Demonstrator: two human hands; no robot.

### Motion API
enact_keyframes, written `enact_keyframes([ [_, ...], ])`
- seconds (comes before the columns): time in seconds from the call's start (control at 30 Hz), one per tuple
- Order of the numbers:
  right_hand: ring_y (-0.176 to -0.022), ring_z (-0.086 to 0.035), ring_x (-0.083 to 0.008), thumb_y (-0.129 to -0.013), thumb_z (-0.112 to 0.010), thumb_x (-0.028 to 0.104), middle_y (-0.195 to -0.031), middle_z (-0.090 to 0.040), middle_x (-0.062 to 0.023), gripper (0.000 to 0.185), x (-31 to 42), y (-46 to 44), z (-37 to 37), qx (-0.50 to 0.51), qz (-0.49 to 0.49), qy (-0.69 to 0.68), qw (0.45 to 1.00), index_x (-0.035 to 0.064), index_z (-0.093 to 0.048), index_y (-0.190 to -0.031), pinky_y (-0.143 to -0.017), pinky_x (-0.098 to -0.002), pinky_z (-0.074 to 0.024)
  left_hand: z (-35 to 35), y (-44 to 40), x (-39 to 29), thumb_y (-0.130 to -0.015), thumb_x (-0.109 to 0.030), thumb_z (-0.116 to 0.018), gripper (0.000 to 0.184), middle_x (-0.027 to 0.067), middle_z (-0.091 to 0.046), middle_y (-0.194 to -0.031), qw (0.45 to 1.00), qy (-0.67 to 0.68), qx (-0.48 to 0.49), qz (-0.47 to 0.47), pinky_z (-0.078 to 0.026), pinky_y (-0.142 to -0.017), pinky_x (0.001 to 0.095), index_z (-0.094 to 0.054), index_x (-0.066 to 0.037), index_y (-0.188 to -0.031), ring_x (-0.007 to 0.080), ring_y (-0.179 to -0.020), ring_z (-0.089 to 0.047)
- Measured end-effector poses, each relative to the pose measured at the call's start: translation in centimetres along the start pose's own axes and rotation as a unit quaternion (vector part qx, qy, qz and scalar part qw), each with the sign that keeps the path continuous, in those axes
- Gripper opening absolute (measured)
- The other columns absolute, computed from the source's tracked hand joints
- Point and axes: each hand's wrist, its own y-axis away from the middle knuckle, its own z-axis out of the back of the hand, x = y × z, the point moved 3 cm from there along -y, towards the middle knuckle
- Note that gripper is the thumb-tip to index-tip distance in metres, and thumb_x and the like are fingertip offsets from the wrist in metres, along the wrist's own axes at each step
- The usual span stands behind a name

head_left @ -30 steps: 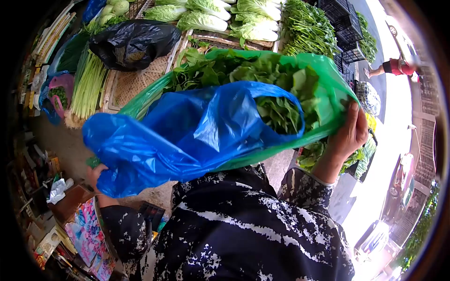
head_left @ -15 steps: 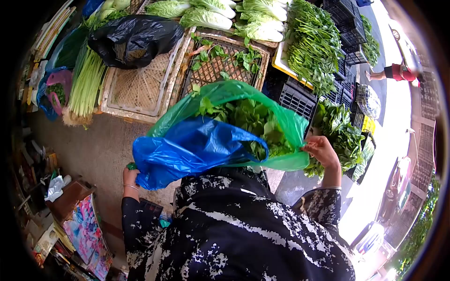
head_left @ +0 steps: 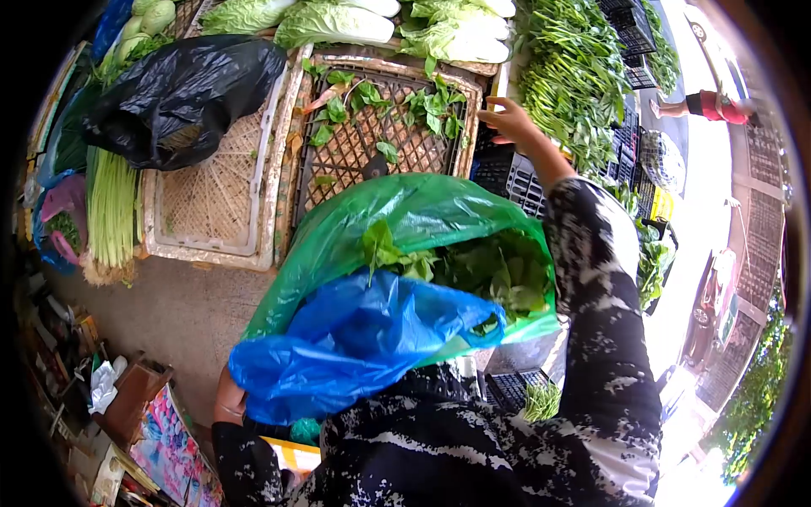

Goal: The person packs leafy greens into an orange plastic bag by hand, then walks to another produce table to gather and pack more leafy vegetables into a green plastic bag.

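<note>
A large green plastic bag [head_left: 405, 198] hangs in front of me with its mouth open, leafy greens [head_left: 507, 275] inside. A blue plastic bag [head_left: 346, 338] lies over its near side. My left hand [head_left: 229, 397] is at the lower left, mostly behind the blue bag, its fingers hidden; the green bag still hangs from that side. Beyond the green bag, my right hand [head_left: 512, 122] reaches out with fingers apart and nothing in them. It is beside the right edge of a brown lattice crate [head_left: 338, 182], where loose green leaves [head_left: 435, 106] lie scattered.
A black plastic bag [head_left: 186, 97] sits on a pale basket tray [head_left: 207, 203] at left, beside long-stemmed greens [head_left: 112, 207]. Chinese cabbages [head_left: 338, 24] line the back. Bunched greens [head_left: 566, 84] and black crates [head_left: 528, 186] stand at right. A person [head_left: 714, 106] is on the street.
My right hand has let go of the green bag's right edge and moved forward to the crate's edge. The bags have come lower and nearer, and the blue one now covers my left fingers.
</note>
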Motion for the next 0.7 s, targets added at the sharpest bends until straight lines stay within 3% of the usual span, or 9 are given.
enact_keyframes([
  [0.1, -0.111, -0.047, -0.0315, -0.063, -0.071, 0.056, -0.124, -0.044, -0.0220, 0.094, -1.2, -5.5, -4.7, -0.045, -0.037, 0.042, 0.997, 0.0129, -0.030, -0.135, -0.086, -0.0411, -0.0456, 2.2, -0.7, 0.9, -0.077, -0.011, -0.063, 0.032, 0.0081, -0.061, -0.097, 1.000, -0.011, 0.008, 0.009, -0.049, -0.074, 0.0288, -0.055, -0.002, -0.107, 0.0167, -0.084, -0.060],
  [0.2, -0.132, -0.015, -0.0383, -0.055, -0.060, 0.076, -0.139, -0.016, -0.0292, 0.112, -1.1, -8.9, -7.7, -0.124, -0.029, 0.099, 0.987, 0.0157, -0.019, -0.139, -0.104, -0.0457, -0.0246, 3.9, -1.8, 1.8, -0.077, -0.011, -0.063, 0.031, 0.0081, -0.061, -0.097, 1.000, -0.018, 0.013, 0.021, -0.049, -0.074, 0.0288, -0.055, -0.002, -0.106, 0.0164, -0.084, -0.060],
  [0.3, -0.132, -0.009, -0.0435, -0.057, -0.055, 0.079, -0.142, 0.000, -0.0288, 0.112, 2.0, -8.1, -10.2, -0.090, -0.137, 0.144, 0.976, 0.0167, -0.013, -0.141, -0.103, -0.0504, -0.0222, 5.2, -2.6, 2.8, -0.077, -0.011, -0.063, 0.030, 0.0081, -0.061, -0.097, 0.999, -0.023, 0.021, 0.034, -0.049, -0.074, 0.0289, -0.055, -0.002, -0.105, 0.0161, -0.084, -0.060],
  [0.43, -0.133, -0.002, -0.0415, -0.065, -0.048, 0.077, -0.145, -0.002, -0.0220, 0.103, 4.0, -8.3, -14.1, -0.181, -0.199, 0.147, 0.952, 0.0174, -0.012, -0.141, -0.103, -0.0531, -0.0204, 5.7, -3.9, 3.6, -0.077, -0.011, -0.063, 0.029, 0.0082, -0.061, -0.096, 0.998, -0.034, 0.044, 0.043, -0.049, -0.074, 0.0289, -0.056, -0.003, -0.104, 0.0157, -0.084, -0.060],
  [0.57, -0.135, -0.004, -0.0357, -0.064, -0.051, 0.076, -0.145, -0.007, -0.0188, 0.102, 6.5, -7.1, -17.1, -0.142, -0.154, 0.177, 0.962, 0.0175, -0.017, -0.140, -0.103, -0.0534, -0.0190, 3.3, -4.3, 2.2, -0.076, -0.009, -0.065, 0.028, 0.0081, -0.061, -0.096, 0.987, -0.108, 0.105, 0.048, -0.049, -0.075, 0.0291, -0.056, -0.003, -0.102, 0.0149, -0.083, -0.059],
  [0.67, -0.132, -0.017, -0.0334, -0.063, -0.064, 0.064, -0.140, -0.022, -0.0184, 0.083, 6.1, -7.4, -18.5, -0.203, -0.096, 0.221, 0.949, 0.0184, -0.040, -0.128, -0.102, -0.0542, -0.0210, 1.5, -4.3, 1.5, -0.071, -0.003, -0.069, 0.031, 0.0078, -0.061, -0.094, 0.993, -0.027, 0.102, 0.053, -0.049, -0.075, 0.0294, -0.055, -0.003, -0.099, 0.0150, -0.082, -0.060],
  [0.7, -0.132, -0.017, -0.0334, -0.063, -0.064, 0.064, -0.140, -0.022, -0.0184, 0.083, 5.5, -7.7, -18.7, -0.202, -0.095, 0.222, 0.949, 0.0184, -0.040, -0.128, -0.102, -0.0542, -0.0210, 1.0, -4.3, 0.8, -0.071, -0.003, -0.069, 0.031, 0.0078, -0.061, -0.094, 0.993, -0.025, 0.101, 0.053, -0.049, -0.075, 0.0294, -0.055, -0.003, -0.099, 0.0150, -0.082, -0.060],
])
